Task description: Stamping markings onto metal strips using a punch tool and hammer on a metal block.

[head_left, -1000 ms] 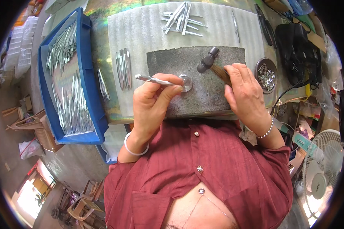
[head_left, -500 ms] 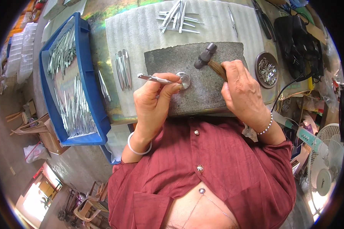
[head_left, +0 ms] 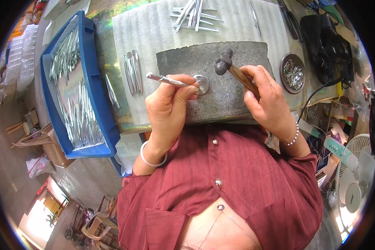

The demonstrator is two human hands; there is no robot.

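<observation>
My left hand (head_left: 168, 102) is closed in a pinch on slim silver tweezers (head_left: 171, 81). One end of them sticks out to the left; the other reaches a small round shiny metal block (head_left: 201, 85), partly behind my fingertips. That block sits on a dark grey slab (head_left: 221, 100). My right hand (head_left: 268, 100) is wrapped round the wooden handle of a ball-peen hammer (head_left: 223, 64). Its dark head is held above the slab, to the upper right of the block, apart from the tweezers.
Left of the slab, several silver pieces (head_left: 133, 73) lie on the white foam sheet (head_left: 146, 25), with another pile (head_left: 196, 16) at the far side. A blue tray (head_left: 108, 125) full of similar pieces stands left. At right are a round dish (head_left: 284, 79) of small metal parts and a fan (head_left: 354, 179).
The hammer has turned in my right hand, its head shifting slightly left and more handle showing. My left hand keeps its pinch on the tweezers, whose free end has tipped a little.
</observation>
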